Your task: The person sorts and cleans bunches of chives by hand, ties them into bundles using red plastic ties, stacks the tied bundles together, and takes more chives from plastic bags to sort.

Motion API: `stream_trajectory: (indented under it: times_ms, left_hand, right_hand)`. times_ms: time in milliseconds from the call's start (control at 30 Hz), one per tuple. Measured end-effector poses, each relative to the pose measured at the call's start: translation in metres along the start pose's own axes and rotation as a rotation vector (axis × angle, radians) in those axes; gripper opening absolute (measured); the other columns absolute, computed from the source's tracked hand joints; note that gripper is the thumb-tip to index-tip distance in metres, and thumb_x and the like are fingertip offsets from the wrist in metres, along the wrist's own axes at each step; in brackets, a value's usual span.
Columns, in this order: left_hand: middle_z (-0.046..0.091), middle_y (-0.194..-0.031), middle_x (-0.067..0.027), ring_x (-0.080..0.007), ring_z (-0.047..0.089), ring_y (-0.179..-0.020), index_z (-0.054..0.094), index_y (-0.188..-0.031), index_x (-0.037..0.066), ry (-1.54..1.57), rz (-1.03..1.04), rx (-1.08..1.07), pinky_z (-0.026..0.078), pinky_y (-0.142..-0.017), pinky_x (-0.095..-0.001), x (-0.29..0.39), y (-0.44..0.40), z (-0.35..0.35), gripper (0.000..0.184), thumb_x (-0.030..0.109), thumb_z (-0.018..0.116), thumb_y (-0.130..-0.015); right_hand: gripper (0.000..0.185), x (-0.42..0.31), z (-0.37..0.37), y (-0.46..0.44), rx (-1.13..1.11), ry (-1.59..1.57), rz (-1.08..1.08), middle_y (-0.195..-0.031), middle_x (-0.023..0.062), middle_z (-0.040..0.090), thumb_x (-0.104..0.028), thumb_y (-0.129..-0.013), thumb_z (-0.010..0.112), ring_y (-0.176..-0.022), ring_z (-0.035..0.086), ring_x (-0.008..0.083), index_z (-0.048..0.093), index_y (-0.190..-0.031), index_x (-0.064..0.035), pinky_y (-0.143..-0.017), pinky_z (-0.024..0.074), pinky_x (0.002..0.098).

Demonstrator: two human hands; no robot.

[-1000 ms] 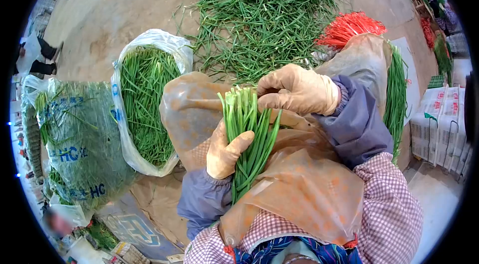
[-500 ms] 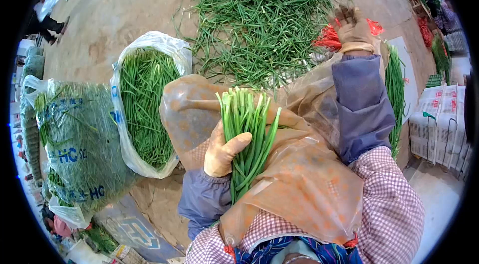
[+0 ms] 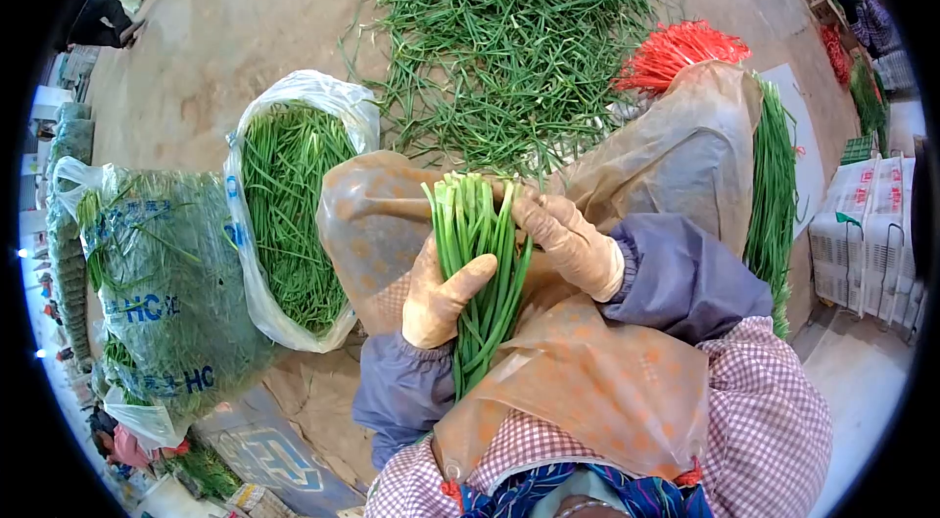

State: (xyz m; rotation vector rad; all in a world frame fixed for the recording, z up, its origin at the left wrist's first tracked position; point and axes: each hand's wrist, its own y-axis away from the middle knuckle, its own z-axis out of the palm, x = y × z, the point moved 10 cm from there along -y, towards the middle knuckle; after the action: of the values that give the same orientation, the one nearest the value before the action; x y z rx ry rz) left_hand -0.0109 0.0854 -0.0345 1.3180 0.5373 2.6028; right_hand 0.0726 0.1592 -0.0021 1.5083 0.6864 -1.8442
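Note:
My left hand (image 3: 443, 293), in a pale glove, is wrapped round a bunch of long green stalks (image 3: 480, 254) that look like garlic chives or scallions. The bunch stands upright over my lap, its pale cut ends at the top. My right hand (image 3: 568, 234), also gloved, grips the bunch's upper right side just below those ends; its fingertips are partly hidden. Beneath both hands lies a translucent orange-patterned plastic apron (image 3: 597, 361). A bundle of red strips (image 3: 681, 56) rests beyond my right knee.
A large loose pile of green stalks (image 3: 509, 38) lies ahead on the floor. To the left stand an open plastic bag of stalks (image 3: 253, 254) and a full printed bag (image 3: 166, 273). More stalks (image 3: 774, 195) lie at my right, with white crates (image 3: 862, 224) beyond.
My right hand has come back from the red strips to the top of the bunch, where it now grips. My left hand still holds the bunch in about the same place.

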Motion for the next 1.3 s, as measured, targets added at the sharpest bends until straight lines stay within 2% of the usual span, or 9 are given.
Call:
stream_trajectory:
  times_ms: [300, 400, 433, 567, 700, 833, 1033, 1200, 1300]
  left_hand:
    - [0.06, -0.122, -0.0081, -0.0176, 0.058, -0.107, 0.044, -0.136, 0.002, -0.175, 0.05, -0.078, 0.047, -0.093, -0.032, 0.007, -0.002, 0.009, 0.064, 0.019, 0.075, -0.082]
    - [0.059, -0.124, -0.0097, -0.0188, 0.057, -0.111, 0.042, -0.136, 0.001, -0.446, 0.009, -0.033, 0.046, -0.095, -0.0336, 0.002, -0.002, 0.008, 0.067, 0.021, 0.075, -0.082]
    - [0.06, -0.122, -0.015, -0.0254, 0.059, -0.114, 0.04, -0.137, 0.001, -0.603, 0.101, -0.051, 0.047, -0.096, -0.0366, 0.008, -0.004, 0.013, 0.07, 0.025, 0.075, -0.082]
    - [0.062, -0.115, -0.0135, -0.0217, 0.06, -0.107, 0.042, -0.133, -0.002, -0.979, 0.06, -0.056, 0.047, -0.092, -0.0342, 0.02, -0.009, 0.026, 0.067, 0.022, 0.075, -0.08]
    - [0.064, -0.114, -0.0176, -0.0279, 0.062, -0.106, 0.046, -0.132, -0.001, -0.952, 0.09, -0.048, 0.046, -0.092, -0.0351, 0.032, -0.016, 0.033, 0.061, 0.021, 0.07, -0.081]
    - [0.064, -0.102, -0.0285, -0.0441, 0.061, -0.102, 0.045, -0.133, 0.006, -1.139, 0.094, -0.081, 0.048, -0.088, -0.0429, 0.037, -0.02, 0.032, 0.056, 0.012, 0.059, -0.079]
    - [0.065, -0.108, -0.0241, -0.039, 0.062, -0.104, 0.051, -0.131, 0.005, -1.297, 0.1, 0.034, 0.047, -0.091, -0.0398, 0.053, -0.015, 0.021, 0.05, 0.005, 0.057, -0.082]
    - [0.06, -0.124, -0.0213, -0.0274, 0.06, -0.114, 0.047, -0.135, -0.005, -1.269, 0.462, 0.169, 0.048, -0.096, -0.0353, 0.102, -0.017, 0.027, 0.055, 0.003, 0.066, -0.083]
    - [0.064, -0.116, -0.0171, -0.0244, 0.064, -0.105, 0.053, -0.129, -0.004, -1.227, 0.579, 0.271, 0.05, -0.092, -0.034, 0.127, -0.012, 0.045, 0.048, 0.003, 0.067, -0.084]
  right_hand:
    - [0.068, 0.006, 0.003, -0.003, 0.133, -0.248, 0.125, -0.132, 0.0072, 0.055, -0.05, -0.098, 0.049, -0.121, 0.05, 0.0172, 0.04, -0.142, 0.0004, -0.105, 0.0377, 0.0322]
    - [0.068, -0.001, 0.009, -0.006, 0.129, -0.061, -0.009, -0.13, 0.0081, 0.056, -0.044, -0.095, 0.058, -0.117, 0.053, 0.0173, 0.037, -0.143, 0.0002, -0.103, 0.0393, 0.0334]
    - [0.068, 0.007, 0.009, -0.013, 0.099, -0.104, 0.093, -0.124, 0.0081, 0.059, -0.03, -0.09, 0.067, -0.112, 0.055, 0.0154, 0.036, -0.143, 0.0002, -0.1, 0.0419, 0.032]
    - [0.052, 0.022, 0.006, -0.026, 0.146, -0.41, 0.228, -0.099, 0.0065, 0.069, -0.011, -0.083, 0.073, -0.092, 0.063, 0.0137, 0.051, -0.129, -0.0026, -0.086, 0.0499, 0.0288]
    - [0.037, -0.015, -0.031, -0.044, 0.324, -0.588, 0.079, -0.082, 0.0124, 0.069, -0.009, -0.08, 0.073, -0.072, 0.069, 0.0207, 0.055, -0.112, -0.0032, -0.066, 0.057, 0.0318]
    - [0.041, -0.091, -0.148, -0.054, 0.421, -0.302, -0.288, -0.08, 0.013, 0.068, -0.021, -0.087, 0.066, -0.074, 0.069, 0.0231, 0.044, -0.118, -0.0037, -0.074, 0.0572, 0.0349]
    - [0.018, -0.147, -0.275, 0.0, 0.674, -0.365, -0.545, -0.081, 0.0144, 0.069, -0.017, -0.088, 0.065, -0.075, 0.069, 0.0274, 0.06, -0.1, -0.0038, -0.07, 0.0594, 0.0383]
    - [0.014, -0.137, -0.272, 0.026, 0.817, -0.274, -0.507, -0.079, 0.0129, 0.068, -0.015, -0.09, 0.064, -0.073, 0.068, 0.0256, 0.061, -0.1, -0.0052, -0.066, 0.0587, 0.0371]
    - [0.013, -0.121, -0.265, 0.027, 0.84, -0.362, -0.488, -0.081, 0.0108, 0.066, -0.013, -0.09, 0.063, -0.075, 0.067, 0.0244, 0.059, -0.1, -0.0062, -0.067, 0.0584, 0.037]
